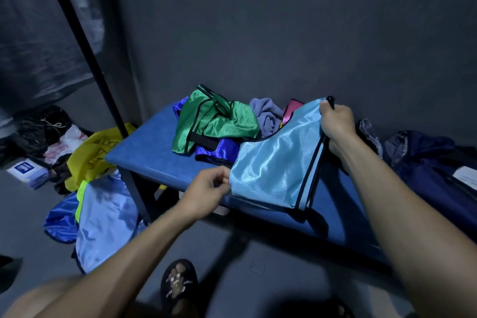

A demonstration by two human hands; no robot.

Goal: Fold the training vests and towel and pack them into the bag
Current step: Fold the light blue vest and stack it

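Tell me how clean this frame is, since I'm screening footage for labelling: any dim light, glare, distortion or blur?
Head view: dim, bluish light overall; bright sheen on the light blue vest held by the left hand and right hand, and on the green vest; wide-angle bending stretches the forearms and tilts the black pole; the lower corners are soft and dark; the blue bench is sharp.

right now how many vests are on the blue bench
4 show: light blue vest held by the left hand and right hand, green vest at the back, royal blue vest under it, pink one mostly hidden. More may lie underneath.
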